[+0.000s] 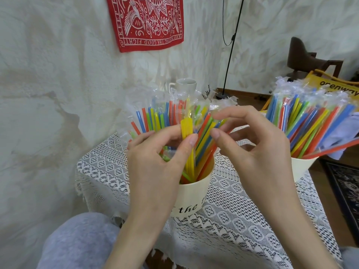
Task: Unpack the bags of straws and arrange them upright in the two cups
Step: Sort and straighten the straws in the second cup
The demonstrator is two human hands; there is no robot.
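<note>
Yellow straws (186, 129) stand nearly upright in the near cup (194, 193) on the lace-covered tabletop (242, 210), long axis leaning slightly away. The left hand (155, 158) pinches them between thumb and forefinger. The right hand (252, 140), just beside, curls its fingers (215, 133) against the neighbouring wrapped straws; whether it actually grips them I cannot tell.

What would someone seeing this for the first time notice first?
Most likely the bright straws fanning out of the cream cup at the centre of the lace cloth, where the left hand pinches yellow straws and the right hand reaches in. A second full cup stands at the right, and a red bandana hangs on the wall.
</note>
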